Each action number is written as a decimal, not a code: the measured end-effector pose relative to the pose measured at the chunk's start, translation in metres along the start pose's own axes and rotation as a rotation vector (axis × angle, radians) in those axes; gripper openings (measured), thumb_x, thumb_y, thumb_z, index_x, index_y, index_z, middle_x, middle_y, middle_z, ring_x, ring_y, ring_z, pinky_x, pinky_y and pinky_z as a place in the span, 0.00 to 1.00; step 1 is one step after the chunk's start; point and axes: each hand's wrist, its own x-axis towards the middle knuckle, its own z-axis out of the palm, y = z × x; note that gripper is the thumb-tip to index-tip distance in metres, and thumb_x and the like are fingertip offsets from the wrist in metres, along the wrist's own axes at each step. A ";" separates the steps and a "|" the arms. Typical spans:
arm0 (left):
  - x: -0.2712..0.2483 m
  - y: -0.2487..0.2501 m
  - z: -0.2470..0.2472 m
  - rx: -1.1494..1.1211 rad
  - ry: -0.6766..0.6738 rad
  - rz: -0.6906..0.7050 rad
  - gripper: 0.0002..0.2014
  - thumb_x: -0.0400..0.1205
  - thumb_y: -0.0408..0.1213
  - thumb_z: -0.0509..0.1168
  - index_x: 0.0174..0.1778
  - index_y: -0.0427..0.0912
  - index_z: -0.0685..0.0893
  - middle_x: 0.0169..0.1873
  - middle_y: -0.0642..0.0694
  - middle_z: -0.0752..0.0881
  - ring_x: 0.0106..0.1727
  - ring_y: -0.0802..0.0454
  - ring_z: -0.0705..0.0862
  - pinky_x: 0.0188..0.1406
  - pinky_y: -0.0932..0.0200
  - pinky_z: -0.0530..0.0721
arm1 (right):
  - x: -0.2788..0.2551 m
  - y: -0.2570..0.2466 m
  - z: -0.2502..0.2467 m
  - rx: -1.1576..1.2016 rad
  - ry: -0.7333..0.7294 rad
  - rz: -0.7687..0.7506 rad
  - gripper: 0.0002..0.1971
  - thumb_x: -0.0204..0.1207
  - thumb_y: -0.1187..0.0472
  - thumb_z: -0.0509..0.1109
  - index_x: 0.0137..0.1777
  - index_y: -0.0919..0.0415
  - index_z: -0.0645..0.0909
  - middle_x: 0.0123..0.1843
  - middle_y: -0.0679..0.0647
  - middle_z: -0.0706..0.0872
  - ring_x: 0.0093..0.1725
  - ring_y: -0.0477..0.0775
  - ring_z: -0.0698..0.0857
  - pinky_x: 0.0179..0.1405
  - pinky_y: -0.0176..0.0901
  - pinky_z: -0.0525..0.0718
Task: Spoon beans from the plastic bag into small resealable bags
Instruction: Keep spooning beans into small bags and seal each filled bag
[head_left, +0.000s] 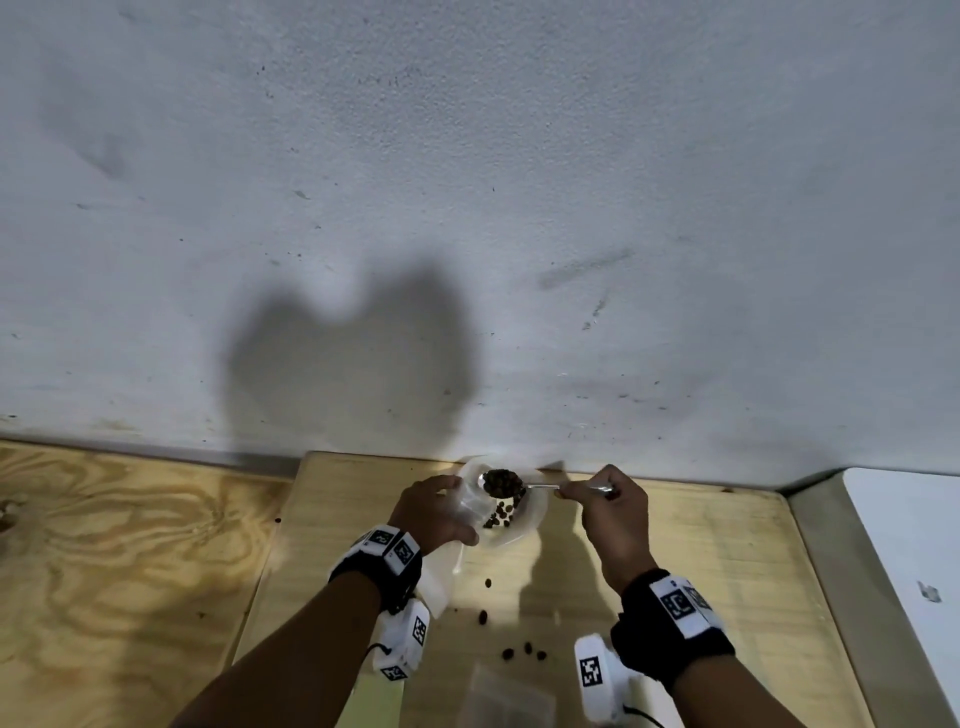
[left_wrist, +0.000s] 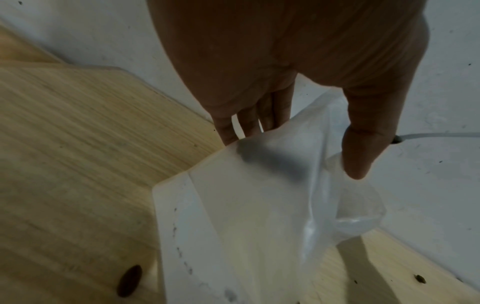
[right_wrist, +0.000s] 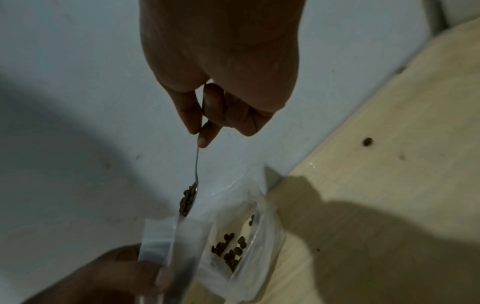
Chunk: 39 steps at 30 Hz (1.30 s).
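- Head view: I'm working over a pale wooden board (head_left: 675, 545) pushed up against a grey-white scuffed wall (head_left: 467, 182); plywood surface (head_left: 104, 545) is lying to the left, a white panel (head_left: 909, 545) to the right.
- My left hand (head_left: 431, 514) is gripping the small resealable bag (head_left: 467, 506) at its mouth, fingers on the far side and thumb on the near side, holding it open just off the board near the wall edge.
- My right hand (head_left: 613, 514) is pinching the spoon (head_left: 540, 487) handle between thumb and fingertips, other fingers curled; the bowl is hovering over the bag mouth, heaped with beans (head_left: 501, 480).
- A plastic bag (head_left: 524, 519) with a few beans inside is sitting just beside the spoon bowl, touching the small bag.
- Loose beans (head_left: 524, 650) are scattered on the board nearer me; more clear bags (head_left: 506, 696) are lying at the near edge.
- Wristbands (head_left: 675, 605) are showing black-and-white square markers; no readable writing.
- Board's right half is staying open, only shadow on it.
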 end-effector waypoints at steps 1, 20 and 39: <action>-0.001 0.002 -0.001 0.040 0.007 0.013 0.49 0.47 0.51 0.77 0.69 0.46 0.81 0.62 0.49 0.86 0.63 0.50 0.84 0.65 0.55 0.81 | 0.000 -0.002 0.006 -0.066 -0.019 -0.054 0.20 0.66 0.71 0.80 0.29 0.59 0.69 0.27 0.60 0.72 0.27 0.52 0.66 0.30 0.43 0.67; -0.017 -0.010 -0.010 -0.059 0.128 0.157 0.46 0.47 0.50 0.83 0.65 0.53 0.78 0.59 0.56 0.83 0.56 0.54 0.84 0.52 0.59 0.82 | -0.003 -0.005 0.004 -0.240 0.182 -0.211 0.07 0.76 0.67 0.75 0.43 0.55 0.82 0.42 0.47 0.91 0.45 0.45 0.90 0.40 0.37 0.83; -0.077 0.027 -0.029 -0.274 -0.028 0.397 0.36 0.56 0.38 0.87 0.61 0.54 0.83 0.53 0.55 0.88 0.55 0.59 0.86 0.45 0.71 0.81 | -0.072 -0.101 0.034 -0.499 -0.682 -0.062 0.14 0.85 0.58 0.66 0.39 0.61 0.86 0.24 0.48 0.81 0.23 0.43 0.75 0.26 0.33 0.70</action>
